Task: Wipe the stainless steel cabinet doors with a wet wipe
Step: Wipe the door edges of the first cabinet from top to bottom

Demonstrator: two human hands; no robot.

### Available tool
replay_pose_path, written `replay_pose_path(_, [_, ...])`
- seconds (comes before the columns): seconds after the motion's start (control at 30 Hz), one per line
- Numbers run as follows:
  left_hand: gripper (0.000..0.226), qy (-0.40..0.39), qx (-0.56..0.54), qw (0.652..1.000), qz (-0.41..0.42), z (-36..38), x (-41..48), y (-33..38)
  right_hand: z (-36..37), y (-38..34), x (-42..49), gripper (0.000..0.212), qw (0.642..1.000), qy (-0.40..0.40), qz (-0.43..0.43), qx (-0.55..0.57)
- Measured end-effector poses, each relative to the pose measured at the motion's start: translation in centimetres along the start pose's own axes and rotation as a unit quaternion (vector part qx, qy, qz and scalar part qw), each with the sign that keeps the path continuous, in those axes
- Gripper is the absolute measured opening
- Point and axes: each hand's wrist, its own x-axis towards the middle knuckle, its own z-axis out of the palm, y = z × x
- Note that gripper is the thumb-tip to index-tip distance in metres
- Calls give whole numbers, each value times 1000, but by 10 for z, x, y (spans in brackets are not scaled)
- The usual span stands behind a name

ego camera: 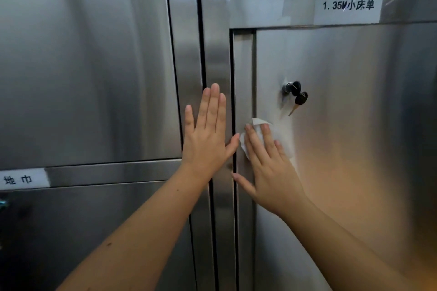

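Palms spread flat, two — left hand (208, 139) on the frame (214, 54), right hand (269, 168) beside it pressing one wet wipe (257, 122) to the cabinet door (354, 137).

A white wet wipe (256, 136), crumpled and perhaps folded over, lies pressed flat beneath the right hand (269, 168) over the left edge of the brushed stainless steel right-hand cabinet door (354, 137), which stands shut, as does the plain left-hand door (82, 66).
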Motion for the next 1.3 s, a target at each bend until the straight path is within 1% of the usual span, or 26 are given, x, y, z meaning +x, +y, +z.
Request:
replay_pose_path(0.13, [81, 3, -13, 1000, 1, 4, -14, 5, 8, 0, -11, 76, 1000, -14, -1, 1])
replay_pose_path(0.3, [85, -40, -18, 999, -7, 9, -29, 10, 20, 1, -26, 77, 999, -34, -9, -18])
replay_pose_path(0.4, [88, -77, -17, 997, -7, 11, -30, 10, 26, -1, -30, 77, 999, -39, -7, -9])
replay_pose_path(0.53, [84, -45, -24, 999, -6, 4, -29, 11, 35, 0, -37, 78, 998, -57, -11, -29])
replay_pose_path(0.63, [86, -46, -48, 998, 0, 4, -28, 10, 42, -1, -47, 77, 997, -72, -18, -36])
replay_pose_path(0.93, [88, -65, -28, 997, -14, 3, -28, 13, 56, -5, -61, 78, 997, -80, -11, -17])
replay_pose_path(1.07, [89, -78, -25, 997, -16, 2, -28, 13, 56, -6, -63, 76, 997, -73, -8, 0])
replay_pose_path(1.17, [89, -89, -23, 996, -18, 2, -29, 14, 53, -8, -63, 73, 999, -52, -4, 10])
replay_pose_path(1.3, [88, -85, -25, 996, -18, 1, -28, 14, 52, -6, -63, 71, 1000, -19, -2, 13])
